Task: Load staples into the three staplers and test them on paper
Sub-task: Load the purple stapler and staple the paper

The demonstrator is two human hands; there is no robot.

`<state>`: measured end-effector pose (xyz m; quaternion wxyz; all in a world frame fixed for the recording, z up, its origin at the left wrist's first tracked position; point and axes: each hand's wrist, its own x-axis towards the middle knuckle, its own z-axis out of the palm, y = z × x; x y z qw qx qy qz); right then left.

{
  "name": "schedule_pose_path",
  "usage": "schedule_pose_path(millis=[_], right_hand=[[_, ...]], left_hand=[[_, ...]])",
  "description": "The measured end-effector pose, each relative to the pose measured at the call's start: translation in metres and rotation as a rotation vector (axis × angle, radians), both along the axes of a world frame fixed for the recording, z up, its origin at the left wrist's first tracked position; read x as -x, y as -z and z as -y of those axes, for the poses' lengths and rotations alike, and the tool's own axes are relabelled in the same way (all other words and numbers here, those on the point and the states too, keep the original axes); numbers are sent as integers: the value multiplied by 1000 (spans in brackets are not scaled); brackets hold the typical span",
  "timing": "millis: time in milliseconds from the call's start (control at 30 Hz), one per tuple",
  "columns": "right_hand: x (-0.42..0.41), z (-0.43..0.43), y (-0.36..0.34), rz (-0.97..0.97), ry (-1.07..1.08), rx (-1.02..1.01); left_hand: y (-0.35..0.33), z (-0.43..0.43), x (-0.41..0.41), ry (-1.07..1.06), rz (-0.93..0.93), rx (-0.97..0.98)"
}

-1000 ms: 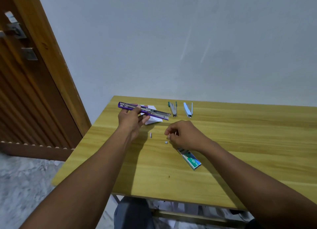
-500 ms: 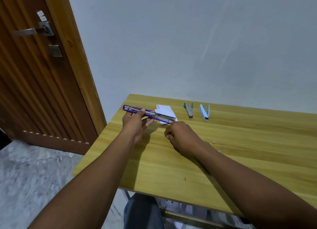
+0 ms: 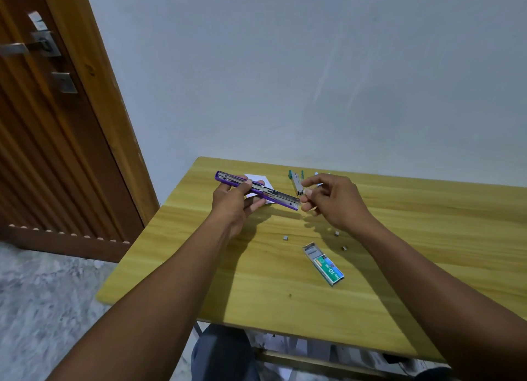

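My left hand [image 3: 234, 205] holds the purple stapler [image 3: 266, 193], folded out flat, above the wooden table [image 3: 427, 238]. My right hand [image 3: 332, 202] is at the stapler's right tip, thumb and fingers pinched on a small strip of staples [image 3: 307, 193]. White paper [image 3: 258, 179] lies under the stapler, mostly hidden. A green stapler [image 3: 296, 181] lies at the back, and a light blue stapler [image 3: 316, 174] is almost hidden behind my right hand. The open green staple box [image 3: 323, 263] lies in the middle of the table.
Three small staple pieces lie loose on the table: one [image 3: 285, 238] left of the box, two [image 3: 337, 233] [image 3: 344, 248] to its right. A wooden door [image 3: 57, 138] stands to the left, a grey wall behind. The table's left edge is close to my left arm.
My right hand has lifted off the table to the stapler's right tip, now pinching a strip of staples. My view has swung, and the staple box is uncovered again.
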<state>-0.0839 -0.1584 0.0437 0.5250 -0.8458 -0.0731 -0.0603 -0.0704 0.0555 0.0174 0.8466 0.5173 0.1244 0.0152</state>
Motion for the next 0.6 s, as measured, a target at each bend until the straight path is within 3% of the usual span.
schedule_pose_path(millis=[267, 500, 600], right_hand=[[7, 13, -11, -91, -59, -131], [6, 10, -6, 248, 18, 236], [8, 5, -2, 311, -5, 285]], left_hand=[[-4, 12, -4, 32, 19, -17], [-6, 17, -2, 78, 33, 6], [-7, 17, -1, 122, 33, 32]])
